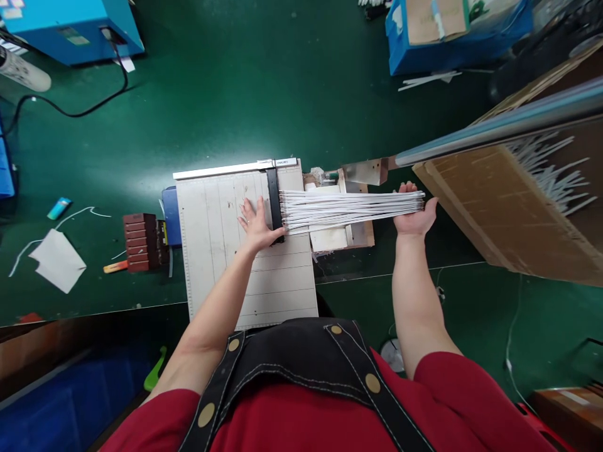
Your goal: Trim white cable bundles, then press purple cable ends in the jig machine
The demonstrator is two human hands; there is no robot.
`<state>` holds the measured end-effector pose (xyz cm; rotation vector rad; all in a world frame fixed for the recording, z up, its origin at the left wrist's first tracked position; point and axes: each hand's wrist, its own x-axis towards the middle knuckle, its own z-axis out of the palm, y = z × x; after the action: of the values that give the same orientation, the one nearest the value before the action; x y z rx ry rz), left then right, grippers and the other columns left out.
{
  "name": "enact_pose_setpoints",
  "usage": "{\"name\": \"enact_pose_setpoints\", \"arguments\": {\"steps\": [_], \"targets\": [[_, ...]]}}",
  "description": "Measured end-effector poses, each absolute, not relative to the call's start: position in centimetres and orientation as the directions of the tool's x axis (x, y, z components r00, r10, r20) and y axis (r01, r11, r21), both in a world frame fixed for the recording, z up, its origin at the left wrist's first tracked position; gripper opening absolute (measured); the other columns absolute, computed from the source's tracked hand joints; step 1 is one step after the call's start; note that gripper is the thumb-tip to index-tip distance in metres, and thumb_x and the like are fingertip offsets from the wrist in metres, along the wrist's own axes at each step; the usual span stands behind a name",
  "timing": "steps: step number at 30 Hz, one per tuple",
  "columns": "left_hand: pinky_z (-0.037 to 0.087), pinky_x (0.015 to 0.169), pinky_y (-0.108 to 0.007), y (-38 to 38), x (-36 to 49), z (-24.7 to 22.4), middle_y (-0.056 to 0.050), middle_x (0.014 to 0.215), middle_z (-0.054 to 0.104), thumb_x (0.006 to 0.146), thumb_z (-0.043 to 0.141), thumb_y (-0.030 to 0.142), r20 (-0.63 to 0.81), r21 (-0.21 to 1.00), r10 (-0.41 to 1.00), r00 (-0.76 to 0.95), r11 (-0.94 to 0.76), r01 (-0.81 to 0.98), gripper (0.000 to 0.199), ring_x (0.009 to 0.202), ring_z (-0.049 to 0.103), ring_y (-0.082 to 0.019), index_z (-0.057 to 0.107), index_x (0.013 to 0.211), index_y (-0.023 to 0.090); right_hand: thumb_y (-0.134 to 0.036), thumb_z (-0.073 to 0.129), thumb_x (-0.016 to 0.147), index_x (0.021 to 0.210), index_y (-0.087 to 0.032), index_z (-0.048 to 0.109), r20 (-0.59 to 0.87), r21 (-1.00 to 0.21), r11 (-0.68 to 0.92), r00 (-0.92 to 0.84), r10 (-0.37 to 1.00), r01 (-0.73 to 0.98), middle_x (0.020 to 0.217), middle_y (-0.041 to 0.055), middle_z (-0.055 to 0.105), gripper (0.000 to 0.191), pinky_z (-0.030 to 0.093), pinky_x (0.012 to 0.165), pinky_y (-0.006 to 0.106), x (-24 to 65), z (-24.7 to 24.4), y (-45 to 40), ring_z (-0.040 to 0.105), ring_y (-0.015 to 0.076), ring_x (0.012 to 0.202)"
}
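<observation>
A flat bundle of thin white wires (pixel 348 207) with small dark tips stretches sideways in front of me. Its left ends meet a black bar (pixel 274 204) lying across a pale ruled cutting board (pixel 217 251). My left hand (pixel 257 226) rests on the board with its fingers spread, the thumb against the bar beside the wire ends. At the far right end of the bundle, my right hand (pixel 414 210) cradles the wires from below, palm up, thumb sticking out. Part of its fingers is hidden by the wires. Beneath the bundle's middle stands a wooden and metal fixture (pixel 360 233).
A cardboard box (pixel 494 213) holding white wires leans close to my right hand, with a metal rail (pixel 499 119) above it. Brown stacked blocks (pixel 140 243) and a paper scrap (pixel 59 260) lie left. Blue machine (pixel 80 31) and blue bin (pixel 400 44) stand at the back.
</observation>
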<state>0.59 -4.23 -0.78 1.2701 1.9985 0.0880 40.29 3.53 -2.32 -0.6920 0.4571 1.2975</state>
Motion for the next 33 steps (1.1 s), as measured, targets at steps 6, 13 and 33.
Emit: {"name": "enact_pose_setpoints", "arguments": {"steps": [6, 13, 33], "targets": [[-0.005, 0.12, -0.064, -4.3, 0.5, -0.5, -0.018, 0.167, -0.018, 0.062, 0.089, 0.047, -0.541, 0.432, 0.821, -0.184, 0.459, 0.776, 0.131, 0.151, -0.02, -0.04, 0.01, 0.164, 0.024, -0.05, 0.036, 0.103, 0.096, -0.022, 0.067, -0.646, -0.356, 0.045, 0.281, 0.709, -0.933, 0.115, 0.0101, 0.073, 0.042, 0.04, 0.119, 0.048, 40.1, -2.3, 3.6, 0.056, 0.0217, 0.134], [-0.01, 0.119, -0.066, -3.7, 2.4, -0.8, -0.017, 0.168, -0.016, 0.065, 0.087, 0.051, -0.453, 0.439, 0.891, -0.017, 0.239, 0.866, 0.128, 0.149, -0.022, -0.044, 0.012, 0.164, 0.02, -0.05, 0.029, 0.105, 0.097, -0.016, 0.067, -0.61, -0.493, -0.033, 0.319, 0.725, -0.869, 0.106, 0.0075, 0.072, 0.051, 0.055, 0.102, 0.044, 40.1, -2.8, 3.7, 0.069, 0.0193, 0.113], [-0.016, 0.122, -0.052, -2.6, 6.2, -3.1, -0.018, 0.169, 0.009, 0.09, 0.055, 0.063, -0.239, 0.461, 0.968, 0.076, 0.044, 0.886, 0.096, 0.157, -0.005, -0.032, 0.022, 0.161, 0.008, -0.006, 0.045, 0.098, 0.105, -0.02, 0.07, -0.239, -0.918, -0.086, 0.367, 0.899, -0.388, 0.123, 0.0018, 0.072, 0.03, 0.047, 0.111, 0.032, 40.5, 10.2, 3.6, 0.065, 0.0105, 0.122]]}}
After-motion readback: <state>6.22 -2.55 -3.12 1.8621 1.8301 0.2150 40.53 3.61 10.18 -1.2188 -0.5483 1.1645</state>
